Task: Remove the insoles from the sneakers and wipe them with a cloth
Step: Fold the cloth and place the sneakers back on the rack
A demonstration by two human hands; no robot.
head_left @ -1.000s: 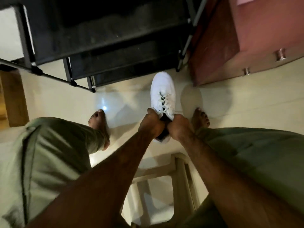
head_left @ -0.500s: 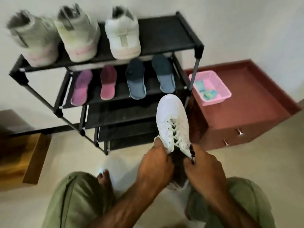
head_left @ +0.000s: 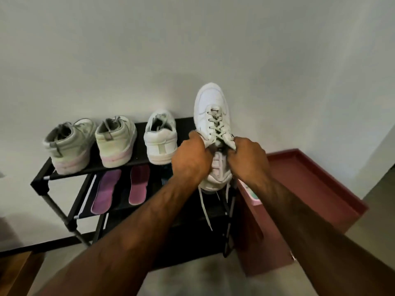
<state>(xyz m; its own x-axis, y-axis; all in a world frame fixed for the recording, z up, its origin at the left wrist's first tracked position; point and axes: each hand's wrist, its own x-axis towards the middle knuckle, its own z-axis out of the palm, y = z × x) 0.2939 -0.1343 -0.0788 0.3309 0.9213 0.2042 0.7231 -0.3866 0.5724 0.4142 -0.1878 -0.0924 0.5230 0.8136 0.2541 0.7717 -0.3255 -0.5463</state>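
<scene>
We hold the white sneaker [head_left: 211,116] up in front of the right end of the black shoe rack [head_left: 40,184], toe pointing up against the wall [head_left: 192,50], heel low, its loose laces [head_left: 204,208] hanging down. Our left hand [head_left: 191,158] grips the left side of its collar and our right hand [head_left: 248,159] pinches the right side, the two close together. On the rack's top shelf three pale sneakers [head_left: 115,144] stand heels toward us. On the shelf below lie two purple insoles [head_left: 105,191]. Right of the rack stands a maroon cabinet [head_left: 310,189].
</scene>
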